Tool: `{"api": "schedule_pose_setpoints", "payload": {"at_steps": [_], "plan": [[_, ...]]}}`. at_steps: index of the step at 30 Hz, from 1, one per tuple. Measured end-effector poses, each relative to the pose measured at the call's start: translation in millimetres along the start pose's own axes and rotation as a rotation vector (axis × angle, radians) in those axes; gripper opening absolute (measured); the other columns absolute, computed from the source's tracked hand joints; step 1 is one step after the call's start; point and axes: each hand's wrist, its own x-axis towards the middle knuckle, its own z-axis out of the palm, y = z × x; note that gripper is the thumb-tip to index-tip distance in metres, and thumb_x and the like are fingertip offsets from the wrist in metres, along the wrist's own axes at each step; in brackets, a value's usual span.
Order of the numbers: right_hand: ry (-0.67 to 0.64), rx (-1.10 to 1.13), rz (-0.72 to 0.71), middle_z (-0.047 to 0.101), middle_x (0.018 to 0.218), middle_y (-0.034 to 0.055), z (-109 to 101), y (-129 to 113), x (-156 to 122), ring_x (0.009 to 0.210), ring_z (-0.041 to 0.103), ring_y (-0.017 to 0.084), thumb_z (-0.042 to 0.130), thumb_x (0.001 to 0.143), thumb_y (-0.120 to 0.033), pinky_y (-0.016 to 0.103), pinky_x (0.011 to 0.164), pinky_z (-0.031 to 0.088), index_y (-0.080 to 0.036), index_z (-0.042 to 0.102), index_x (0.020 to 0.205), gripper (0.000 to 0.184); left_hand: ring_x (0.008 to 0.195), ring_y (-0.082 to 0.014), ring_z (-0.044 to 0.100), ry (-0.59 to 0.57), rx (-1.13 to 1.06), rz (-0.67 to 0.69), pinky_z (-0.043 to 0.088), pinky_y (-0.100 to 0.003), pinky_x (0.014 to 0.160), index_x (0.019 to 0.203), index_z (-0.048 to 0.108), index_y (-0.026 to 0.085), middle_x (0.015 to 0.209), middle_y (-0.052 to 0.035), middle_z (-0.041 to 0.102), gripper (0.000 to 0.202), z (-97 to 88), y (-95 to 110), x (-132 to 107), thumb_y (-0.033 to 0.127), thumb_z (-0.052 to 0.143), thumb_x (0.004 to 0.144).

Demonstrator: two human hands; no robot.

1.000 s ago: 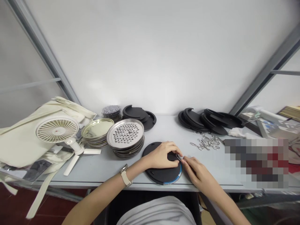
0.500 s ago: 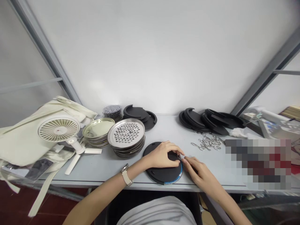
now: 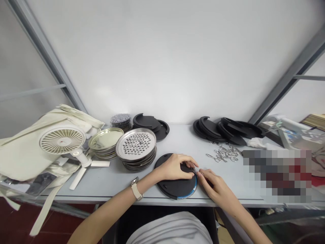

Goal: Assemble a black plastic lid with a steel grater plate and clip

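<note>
A round black plastic disc [image 3: 175,189] lies on the table's front part, with a blue and silver strip along its right rim. My left hand [image 3: 177,166] rests over the disc, thumb and fingers closed round a small metal wire clip [image 3: 194,170] at the disc's right edge. At the same clip's outer end, my right hand [image 3: 213,184] pinches with thumb and forefinger. The clip's ends are partly hidden by my fingertips. Beyond my right hand lies a loose heap of similar wire clips [image 3: 224,154].
Left of the disc stand a stack of perforated metal graters [image 3: 136,144] and a stack of gold-rimmed round plates [image 3: 105,139]. Black round holders [image 3: 210,128] lie by the wall, more [image 3: 147,122] behind the graters. A white fan [image 3: 63,140] and cream bag [image 3: 20,156] are far left.
Both hands stay at the disc's right edge, with only slight finger movement at the clip. The whole view has shifted a little.
</note>
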Motion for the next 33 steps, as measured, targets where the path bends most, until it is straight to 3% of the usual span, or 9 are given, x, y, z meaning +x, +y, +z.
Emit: {"api": "schedule_pose_setpoints", "payload": {"at_steps": [7, 18, 25, 33], "plan": [[0.024, 0.018, 0.024, 0.047, 0.064, -0.0020, 1.7, 0.7, -0.5, 0.063, 0.050, 0.016, 0.037, 0.097, -0.036, 0.027, 0.061, 0.040, -0.022, 0.044, 0.073, 0.029, 0.084, -0.0133, 0.063, -0.004, -0.001, -0.013, 0.046, -0.022, 0.077, 0.101, 0.067, 0.017, 0.089, -0.0021, 0.069, 0.033, -0.6, 0.7, 0.7, 0.014, 0.066, 0.068], [0.014, 0.113, 0.056, 0.022, 0.057, -0.0096, -1.8, -2.9, -1.8, 0.050, 0.029, 0.012, 0.041, 0.095, -0.038, 0.023, 0.049, 0.029, -0.023, 0.044, 0.089, 0.017, 0.086, -0.0139, 0.063, -0.017, 0.013, -0.037, 0.046, -0.023, 0.078, 0.100, 0.067, 0.018, 0.091, -0.0018, 0.070, 0.033, -0.8, 2.4, 1.5, 0.013, 0.066, 0.068], [-0.018, 0.070, 0.010, 0.037, 0.062, -0.0058, -2.6, -0.2, -3.4, 0.060, 0.042, 0.014, 0.041, 0.096, -0.036, 0.024, 0.057, 0.036, -0.022, 0.044, 0.079, 0.022, 0.086, -0.0141, 0.062, -0.018, -0.016, -0.024, 0.046, -0.023, 0.079, 0.100, 0.067, 0.017, 0.091, -0.0024, 0.070, 0.033, -0.8, 1.0, 1.5, 0.013, 0.066, 0.067], [-0.032, 0.092, 0.002, 0.040, 0.066, -0.0050, -1.1, 4.5, -4.5, 0.059, 0.042, 0.013, 0.040, 0.097, -0.035, 0.024, 0.058, 0.037, -0.022, 0.044, 0.081, 0.021, 0.085, -0.0132, 0.062, -0.018, -0.028, -0.009, 0.045, -0.022, 0.078, 0.099, 0.067, 0.015, 0.090, -0.0032, 0.070, 0.031, -0.6, -1.4, 1.4, 0.013, 0.067, 0.067]]}}
